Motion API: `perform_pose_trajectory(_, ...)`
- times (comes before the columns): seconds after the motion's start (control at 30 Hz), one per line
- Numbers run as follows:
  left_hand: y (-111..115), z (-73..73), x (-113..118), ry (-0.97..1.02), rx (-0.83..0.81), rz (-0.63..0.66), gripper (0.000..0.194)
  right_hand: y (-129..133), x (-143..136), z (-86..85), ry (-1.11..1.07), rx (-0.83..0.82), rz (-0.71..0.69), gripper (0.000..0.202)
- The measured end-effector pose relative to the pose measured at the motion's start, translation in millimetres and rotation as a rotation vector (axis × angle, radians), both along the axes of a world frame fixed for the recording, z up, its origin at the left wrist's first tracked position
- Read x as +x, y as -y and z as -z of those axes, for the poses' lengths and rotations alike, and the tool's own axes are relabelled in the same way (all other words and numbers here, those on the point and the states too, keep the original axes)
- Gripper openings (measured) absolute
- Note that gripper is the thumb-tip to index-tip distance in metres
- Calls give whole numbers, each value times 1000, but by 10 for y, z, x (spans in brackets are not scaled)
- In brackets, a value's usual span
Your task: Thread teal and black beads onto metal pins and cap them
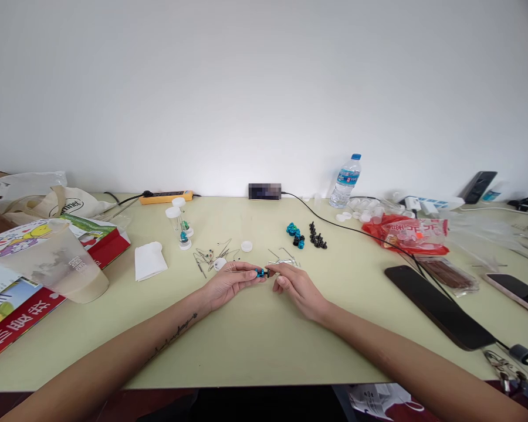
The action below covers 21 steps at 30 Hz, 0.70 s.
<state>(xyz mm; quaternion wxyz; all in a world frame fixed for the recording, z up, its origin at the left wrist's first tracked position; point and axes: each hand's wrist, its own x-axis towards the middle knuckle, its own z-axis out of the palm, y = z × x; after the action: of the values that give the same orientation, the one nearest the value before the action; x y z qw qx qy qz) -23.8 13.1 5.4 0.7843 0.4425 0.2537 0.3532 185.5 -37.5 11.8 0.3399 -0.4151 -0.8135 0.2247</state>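
My left hand (235,278) is closed and pinches a small blue metal part (260,273) between thumb and fingertips. A thin wire shows along its fingers. At the blue part's right end sits a small black piece (268,273), gripped by the curled fingers of my right hand (297,287). Just behind the left hand lie bent metal wires (209,258) and a white round cap (246,246). More metal rods (284,258) lie behind the right hand. Farther back are a cluster of blue parts (293,228) and a row of black screw-like pieces (318,240).
Two clear tubes with white caps (174,212) stand at left, near a folded white paper (149,261) and a plastic cup (79,269). On the right are a water bottle (347,181), a red plastic bag (385,234) and a black phone (437,305). A cable (334,221) crosses the table.
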Motion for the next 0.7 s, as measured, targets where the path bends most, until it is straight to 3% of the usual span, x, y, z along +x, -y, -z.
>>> perform_pose_trajectory(0.7,-20,27,-10,3,6,12,21,-3,6,-6,-8,-10,2,39)
